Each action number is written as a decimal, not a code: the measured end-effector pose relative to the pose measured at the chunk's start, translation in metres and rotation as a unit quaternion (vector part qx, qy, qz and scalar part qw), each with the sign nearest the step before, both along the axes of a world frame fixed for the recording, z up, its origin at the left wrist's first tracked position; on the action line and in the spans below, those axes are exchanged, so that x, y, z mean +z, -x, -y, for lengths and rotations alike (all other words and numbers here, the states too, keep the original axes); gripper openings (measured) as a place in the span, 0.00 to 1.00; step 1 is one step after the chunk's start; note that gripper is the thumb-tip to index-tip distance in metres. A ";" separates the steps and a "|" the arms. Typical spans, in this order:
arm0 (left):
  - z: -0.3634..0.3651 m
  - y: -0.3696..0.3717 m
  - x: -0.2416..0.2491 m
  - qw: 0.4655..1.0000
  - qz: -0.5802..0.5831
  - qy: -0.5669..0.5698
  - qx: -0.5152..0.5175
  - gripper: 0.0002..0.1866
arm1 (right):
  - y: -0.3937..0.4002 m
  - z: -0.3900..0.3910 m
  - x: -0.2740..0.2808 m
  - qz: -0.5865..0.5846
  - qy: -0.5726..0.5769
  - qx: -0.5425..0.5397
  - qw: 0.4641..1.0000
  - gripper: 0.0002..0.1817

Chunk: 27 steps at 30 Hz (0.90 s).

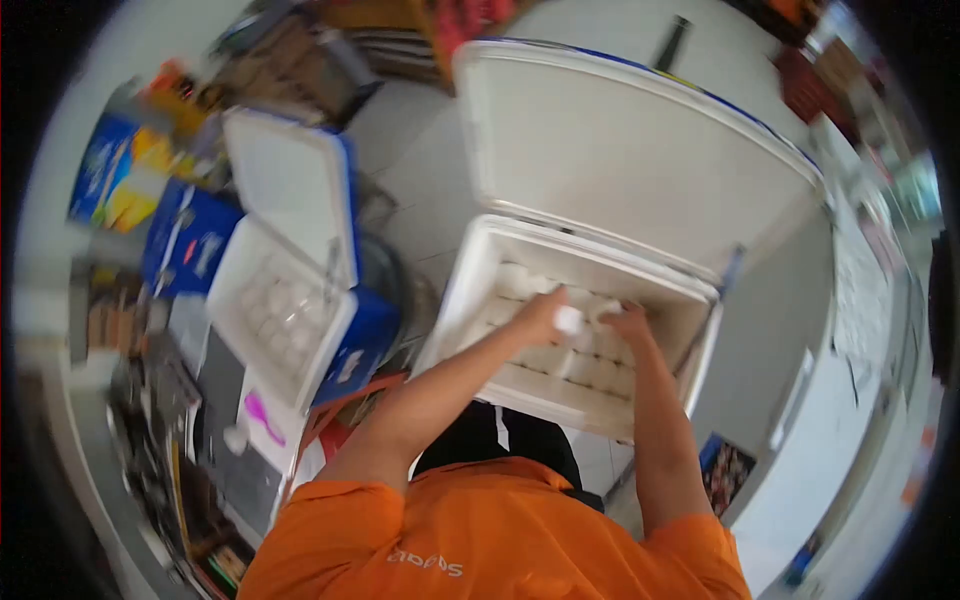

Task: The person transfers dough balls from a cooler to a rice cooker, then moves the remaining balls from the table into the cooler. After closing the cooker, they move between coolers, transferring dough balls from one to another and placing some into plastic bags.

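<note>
A large white cooler box (455, 300) stands open in front of me, its lid (640, 150) raised at the back. Rows of whitish round items (590, 372) line its inside. My left hand (543, 318) is inside the box, fingers closed on a small white item (569, 320). To its right, my right hand (627, 320) reaches in with bent fingers at another pale item (606, 308); blur hides whether it grips this. The two hands are a short way apart, above the rows.
At the left, a smaller blue cooler (375, 325) stands open with white round items (285, 315) inside. A pink utensil (263, 417) lies on the grey table (240, 465). A long white surface (800, 480) runs along the right.
</note>
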<state>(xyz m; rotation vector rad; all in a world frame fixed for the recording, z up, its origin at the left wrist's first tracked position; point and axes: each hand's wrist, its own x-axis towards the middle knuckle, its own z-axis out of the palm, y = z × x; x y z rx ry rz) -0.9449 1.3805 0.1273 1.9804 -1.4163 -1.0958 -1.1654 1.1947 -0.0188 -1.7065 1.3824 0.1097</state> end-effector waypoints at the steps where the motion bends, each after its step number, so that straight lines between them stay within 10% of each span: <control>1: -0.012 -0.001 0.025 0.995 -0.084 0.021 0.059 0.39 | -0.010 -0.004 -0.005 -0.037 0.039 0.005 0.999 0.49; 4: -0.088 -0.020 0.127 0.912 -0.386 0.097 0.102 0.30 | -0.016 0.005 0.000 -0.059 -0.077 -0.087 0.991 0.53; 5: -0.118 -0.031 0.145 0.892 -0.416 0.121 0.127 0.31 | 0.013 0.040 -0.109 -0.021 -0.053 -0.059 0.997 0.49; 7: -0.184 -0.057 0.177 0.851 -0.459 0.170 0.192 0.36 | -0.025 -0.010 0.055 -0.081 -0.072 -0.092 0.990 0.41; 10: -0.286 -0.106 0.205 0.744 -0.521 0.259 0.329 0.38 | -0.030 -0.037 0.137 0.011 -0.181 -0.122 0.976 0.33; 15: -0.420 -0.227 0.171 0.759 -0.183 0.148 0.607 0.30 | -0.037 -0.091 0.207 0.424 -0.257 -0.092 0.863 0.36; 20: -0.459 -0.331 0.123 0.961 0.037 -0.069 0.264 0.34 | -0.134 -0.178 0.276 0.488 -0.291 0.001 0.823 0.45; 25: -0.461 -0.340 0.063 0.988 0.037 -0.141 -0.043 0.33 | -0.274 -0.288 0.312 0.476 -0.362 0.092 0.796 0.48; 27: -0.469 -0.327 0.063 0.991 0.059 -0.121 0.005 0.32 | -0.334 -0.335 0.318 0.460 -0.387 0.141 0.787 0.46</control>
